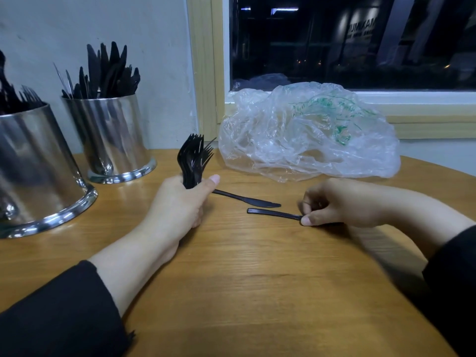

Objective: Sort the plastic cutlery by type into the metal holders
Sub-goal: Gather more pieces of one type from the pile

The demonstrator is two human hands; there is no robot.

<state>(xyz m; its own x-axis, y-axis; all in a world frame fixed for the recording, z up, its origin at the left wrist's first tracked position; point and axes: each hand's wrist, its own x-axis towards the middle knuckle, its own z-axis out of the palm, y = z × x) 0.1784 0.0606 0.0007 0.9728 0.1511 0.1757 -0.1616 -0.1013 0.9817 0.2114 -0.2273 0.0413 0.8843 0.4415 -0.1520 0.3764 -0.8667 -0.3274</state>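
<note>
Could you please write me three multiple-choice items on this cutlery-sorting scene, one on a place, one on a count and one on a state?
1. Where does the loose knife lie?
A. On the wooden table between the two hands
B. Inside the plastic bag
C. On the window sill

2. How many metal holders show?
A. One
B. Two
C. Four

3. What is the left hand doing?
A. Lying flat and empty
B. Gripping a bundle of forks, tines up
C. Lifting a holder

Key: 1 A, the knife rests on the table. 2 B, the near holder and the far holder. 3 B, the fingers wrap the bundle of forks.
</note>
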